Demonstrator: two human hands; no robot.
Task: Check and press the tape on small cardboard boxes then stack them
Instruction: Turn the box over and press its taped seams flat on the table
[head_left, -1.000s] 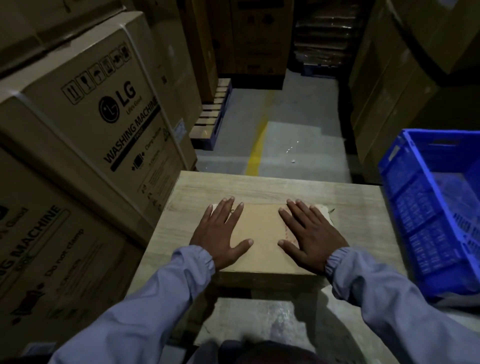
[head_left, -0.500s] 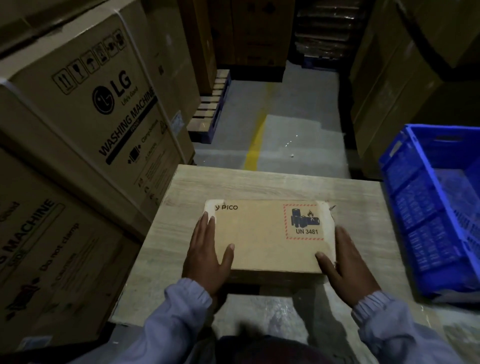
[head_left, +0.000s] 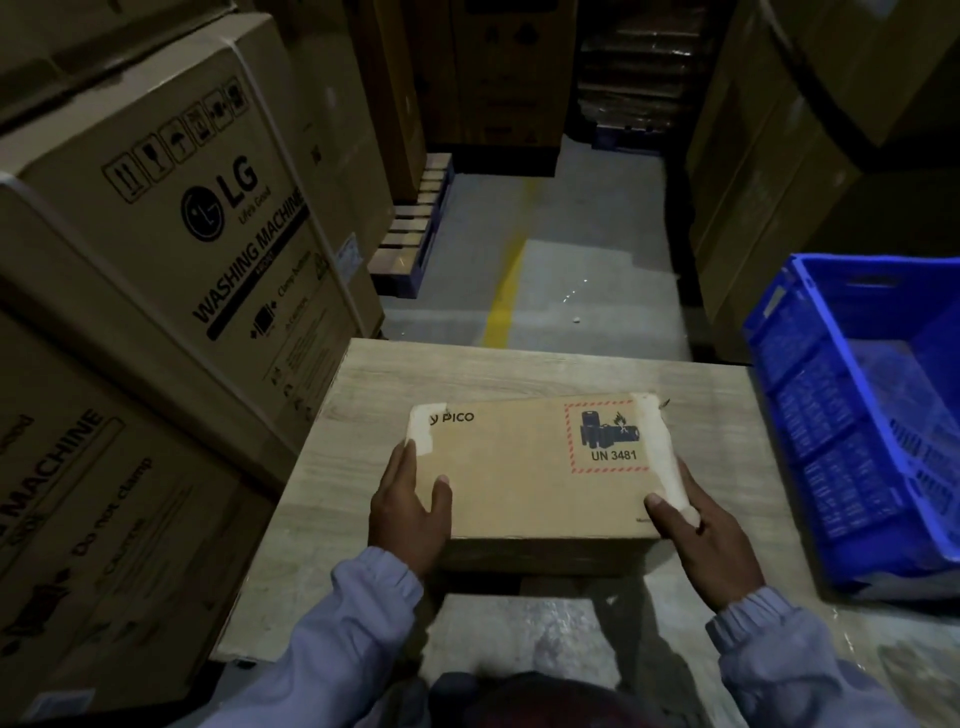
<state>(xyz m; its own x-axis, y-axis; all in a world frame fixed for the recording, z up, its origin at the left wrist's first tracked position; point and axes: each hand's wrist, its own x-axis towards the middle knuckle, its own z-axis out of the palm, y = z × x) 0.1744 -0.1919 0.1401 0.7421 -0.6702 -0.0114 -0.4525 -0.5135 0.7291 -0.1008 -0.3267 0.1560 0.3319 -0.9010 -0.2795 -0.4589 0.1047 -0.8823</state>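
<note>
Nearest the camera, two pale blue sleeves (head_left: 374, 587) reach forward; the left hand (head_left: 410, 512) grasps the left edge of the small box (head_left: 524, 483), thumb lying on the top face and fingers down the side; the right hand (head_left: 701, 540) grasps the right edge the same way, its thumb on top just beside the tape (head_left: 661, 452). The box sits at the near part of the wooden table (head_left: 519, 371); whether it rests there or is just lifted cannot be told. A second, shorter piece of tape (head_left: 422, 430) covers its far left corner; the right strip looks wrinkled and ragged at its far end. Right of the table stands a blue crate (head_left: 810, 415); left of it are large washing machine cartons (head_left: 208, 223); beyond lies the floor with a yellow line (head_left: 505, 296).

The pressing of this box seems done; the stacking seems still to come, as no stack of small boxes shows anywhere.

A second ago both palms lay flat on the top with fingers spread, hiding the label; since then they have slid out to the two sides and taken hold, and the printed top is uncovered.
</note>
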